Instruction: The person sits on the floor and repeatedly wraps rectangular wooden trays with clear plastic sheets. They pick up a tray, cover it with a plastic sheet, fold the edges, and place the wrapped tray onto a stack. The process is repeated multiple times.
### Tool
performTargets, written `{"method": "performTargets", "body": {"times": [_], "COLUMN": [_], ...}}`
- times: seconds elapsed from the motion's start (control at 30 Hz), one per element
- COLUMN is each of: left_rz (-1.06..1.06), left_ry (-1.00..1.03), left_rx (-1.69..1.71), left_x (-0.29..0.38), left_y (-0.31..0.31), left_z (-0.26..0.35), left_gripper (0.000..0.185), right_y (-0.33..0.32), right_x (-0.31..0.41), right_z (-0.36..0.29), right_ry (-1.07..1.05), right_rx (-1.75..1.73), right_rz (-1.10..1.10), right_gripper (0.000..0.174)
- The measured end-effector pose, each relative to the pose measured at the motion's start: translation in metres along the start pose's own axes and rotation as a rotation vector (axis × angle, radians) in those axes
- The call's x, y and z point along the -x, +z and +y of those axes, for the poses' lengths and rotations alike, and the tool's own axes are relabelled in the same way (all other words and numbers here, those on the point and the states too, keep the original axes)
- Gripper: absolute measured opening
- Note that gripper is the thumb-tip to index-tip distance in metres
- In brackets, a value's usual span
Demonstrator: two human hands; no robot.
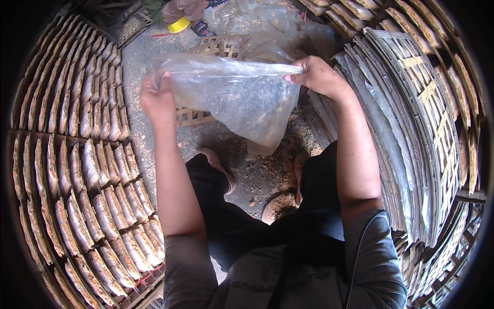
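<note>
A translucent plastic sheet [239, 92] hangs stretched between my two hands, above the floor in front of me. My left hand [159, 92] grips its left end, thumb on top. At the upper right corner, my right hand [316, 76] pinches the gathered edge between thumb and fingers. The sheet's lower edge droops to a point near my feet. Under and behind the plastic lies a woven bamboo tray [216, 45], partly hidden by it.
Racks of stacked trays with crumbly slabs [92, 166] line my left. At right stands a pile of woven bamboo trays [432, 104] with plastic between some. More plastic sheets [254, 19] lie ahead on the crumb-strewn floor [139, 127]. Another person's sandalled foot [200, 28] shows at the top.
</note>
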State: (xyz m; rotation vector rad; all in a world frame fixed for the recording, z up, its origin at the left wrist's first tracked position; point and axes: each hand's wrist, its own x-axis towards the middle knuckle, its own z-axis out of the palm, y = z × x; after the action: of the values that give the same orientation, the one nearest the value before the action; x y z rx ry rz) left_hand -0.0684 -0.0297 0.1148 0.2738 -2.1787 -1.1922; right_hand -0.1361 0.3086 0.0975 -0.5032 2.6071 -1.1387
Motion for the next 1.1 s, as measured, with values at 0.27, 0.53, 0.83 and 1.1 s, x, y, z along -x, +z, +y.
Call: {"method": "performTargets", "body": {"times": [0.27, 0.53, 0.83, 1.1], "left_rz": [-0.472, -0.396, -0.288, -0.331], "left_ry": [0.536, 0.259, 0.289, 0.100], "left_rx": [-0.235, 0.007, 0.072, 0.184], "left_x": [0.055, 0.046, 0.041, 0.028], "left_y": [0.065, 0.068, 0.074, 0.061], "left_z": [0.041, 0.032, 0.036, 0.036], "left_gripper": [0.047, 0.015, 0.016, 0.017], "right_y": [0.031, 0.049, 0.042, 0.024], "right_x": [-0.005, -0.005, -0.005, 0.000], "right_z": [-0.037, -0.036, -0.032, -0.005], "right_ry": [-0.369, -0.290, -0.088, -0.027], "right_rx": [-0.145, -0.649, -0.572, 0.083], "right_rz": [-0.059, -0.003, -0.232, -0.308], "right_gripper": [0.014, 0.028, 0.027, 0.037]}}
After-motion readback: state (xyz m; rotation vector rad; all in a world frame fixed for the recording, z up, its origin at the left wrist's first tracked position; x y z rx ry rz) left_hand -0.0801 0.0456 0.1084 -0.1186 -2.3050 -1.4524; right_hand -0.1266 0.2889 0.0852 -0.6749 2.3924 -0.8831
